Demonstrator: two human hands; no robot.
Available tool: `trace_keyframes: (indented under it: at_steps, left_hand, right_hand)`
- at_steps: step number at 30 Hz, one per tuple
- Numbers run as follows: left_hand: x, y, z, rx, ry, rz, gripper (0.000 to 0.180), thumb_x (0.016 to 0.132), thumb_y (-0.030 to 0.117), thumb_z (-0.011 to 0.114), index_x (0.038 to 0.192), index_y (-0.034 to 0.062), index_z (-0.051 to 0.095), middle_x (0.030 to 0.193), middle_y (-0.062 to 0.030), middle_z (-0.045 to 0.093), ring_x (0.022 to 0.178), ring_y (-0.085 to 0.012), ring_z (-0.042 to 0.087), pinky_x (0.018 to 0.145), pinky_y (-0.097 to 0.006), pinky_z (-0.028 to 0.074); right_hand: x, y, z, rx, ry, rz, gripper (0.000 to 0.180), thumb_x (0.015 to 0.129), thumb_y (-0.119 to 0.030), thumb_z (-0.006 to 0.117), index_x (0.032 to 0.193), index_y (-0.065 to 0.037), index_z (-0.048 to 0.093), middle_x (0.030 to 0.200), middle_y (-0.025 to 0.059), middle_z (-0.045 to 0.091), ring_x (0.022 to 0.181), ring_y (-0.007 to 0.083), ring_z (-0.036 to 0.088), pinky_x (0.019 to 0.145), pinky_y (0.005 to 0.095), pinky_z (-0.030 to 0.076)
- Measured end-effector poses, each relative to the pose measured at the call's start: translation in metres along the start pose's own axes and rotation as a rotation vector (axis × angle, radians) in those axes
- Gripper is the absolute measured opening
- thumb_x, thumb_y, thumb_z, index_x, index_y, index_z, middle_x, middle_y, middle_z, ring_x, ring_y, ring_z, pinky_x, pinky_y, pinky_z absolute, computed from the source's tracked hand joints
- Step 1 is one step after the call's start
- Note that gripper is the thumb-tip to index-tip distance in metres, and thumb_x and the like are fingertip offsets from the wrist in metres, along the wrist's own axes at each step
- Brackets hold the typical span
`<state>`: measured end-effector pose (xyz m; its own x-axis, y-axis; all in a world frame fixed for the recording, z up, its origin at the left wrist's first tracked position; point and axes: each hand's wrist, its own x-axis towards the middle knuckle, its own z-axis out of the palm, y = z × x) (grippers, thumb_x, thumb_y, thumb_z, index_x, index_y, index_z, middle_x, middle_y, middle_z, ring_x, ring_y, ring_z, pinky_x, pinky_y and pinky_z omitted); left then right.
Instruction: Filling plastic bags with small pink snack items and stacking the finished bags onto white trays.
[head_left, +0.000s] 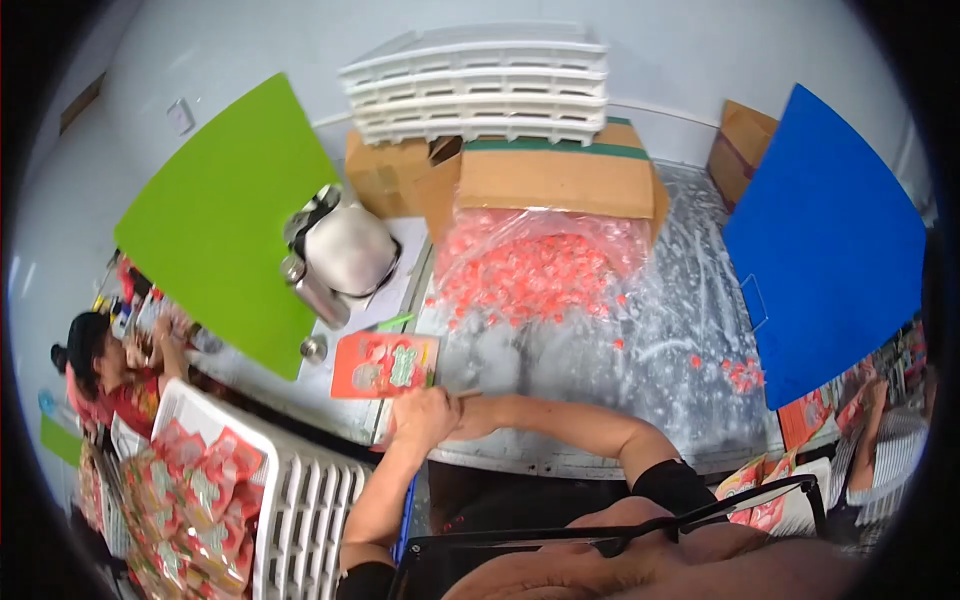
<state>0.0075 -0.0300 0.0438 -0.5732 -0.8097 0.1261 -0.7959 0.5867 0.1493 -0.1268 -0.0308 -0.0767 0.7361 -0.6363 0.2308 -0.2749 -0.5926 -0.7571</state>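
My left hand and my right hand meet at the near edge of the metal-topped table. The left hand's fingers are curled closed; whatever lies inside them is hidden. Behind it, the fingers of my right hand are mostly covered. Just beyond my hands lies a flat red and beige pouch with a pale green-edged label. A sliver of something pinkish-red shows beside my left wrist, too covered to name. Farther back, small red wrapped pieces spill from a plastic-lined carton onto the tabletop.
White trays are stacked atop the carton. A green panel and a blue panel flank the table. A kettle and metal flask stand left. Pouches fill a white crate. Other people sit at both sides.
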Motion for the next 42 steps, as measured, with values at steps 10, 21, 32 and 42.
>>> trace_keyframes:
  at_steps: [10,21,32,42]
  left_hand:
    - [0.030,-0.032,0.027,-1.013,-0.872,0.425,0.135,0.063,0.035,0.090,0.158,0.0059,-0.002,0.154,-0.0248,0.031,0.139,-0.0300,0.037,0.112,-0.038,0.032]
    - [-0.039,-0.028,0.012,-1.536,-0.624,-0.186,0.082,0.068,0.005,0.064,0.145,0.0035,0.036,0.125,-0.0070,0.051,0.117,-0.0154,0.048,0.098,-0.028,0.040]
    - [-0.055,-0.034,0.026,-1.514,-0.333,-0.104,0.078,0.067,-0.003,0.063,0.142,0.0068,0.043,0.130,-0.0038,0.053,0.124,-0.0141,0.048,0.106,-0.029,0.035]
    - [-0.053,-0.033,0.034,-1.611,-0.341,-0.159,0.077,0.065,-0.006,0.061,0.139,0.0061,0.046,0.116,0.0005,0.055,0.112,-0.0105,0.050,0.099,-0.025,0.038]
  right_hand:
    - [-0.044,-0.108,-0.090,-0.031,-0.201,0.267,0.038,0.093,-0.039,0.062,0.112,-0.007,0.068,0.114,0.0135,0.069,0.110,0.0318,0.062,0.096,0.0422,0.046]
    - [-0.047,-0.037,-0.075,0.191,0.448,0.279,0.025,0.088,-0.027,0.068,0.098,-0.003,0.071,0.105,0.0122,0.070,0.097,0.0237,0.066,0.085,0.0358,0.051]
    - [-0.100,0.069,-0.092,-0.753,0.450,0.818,0.063,0.089,-0.048,0.063,0.146,-0.025,0.048,0.150,0.0063,0.044,0.139,0.0345,0.035,0.113,0.0567,0.024]
    - [-0.192,0.042,-0.062,0.590,1.133,0.370,0.058,0.102,-0.042,0.037,0.151,-0.009,0.039,0.153,0.0107,0.041,0.141,0.0255,0.037,0.119,0.0418,0.020]
